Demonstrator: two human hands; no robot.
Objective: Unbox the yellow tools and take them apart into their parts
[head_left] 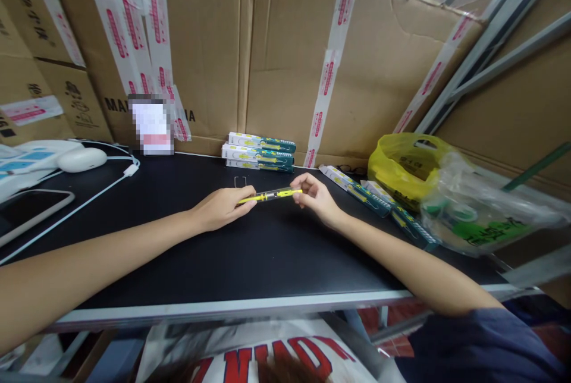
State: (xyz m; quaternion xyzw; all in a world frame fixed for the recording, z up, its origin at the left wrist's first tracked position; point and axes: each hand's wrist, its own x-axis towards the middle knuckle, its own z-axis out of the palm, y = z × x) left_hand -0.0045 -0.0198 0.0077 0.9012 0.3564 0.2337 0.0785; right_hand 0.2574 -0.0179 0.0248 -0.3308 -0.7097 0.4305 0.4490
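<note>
A slim, pen-shaped yellow tool (279,194), with clear and dark parts, is held level above the black table (267,252). My left hand (225,207) is closed around its left end, thumb along the near side. The fingertips of my right hand (317,200) pinch its right end. Its exact kind I cannot make out. Just behind my left hand shows a thin, pale, squared wire shape (240,181). Beyond the hands, several slim white-and-green boxes (259,151) printed with a yellow tool lie stacked against the cardboard.
More slim boxes (354,190) lie at the right, beside a yellow plastic bag (392,160) and a clear plastic bag (482,216). Left are a phone (35,210), a white cable (80,204) and a power strip (31,160). Cardboard (285,62) walls the back.
</note>
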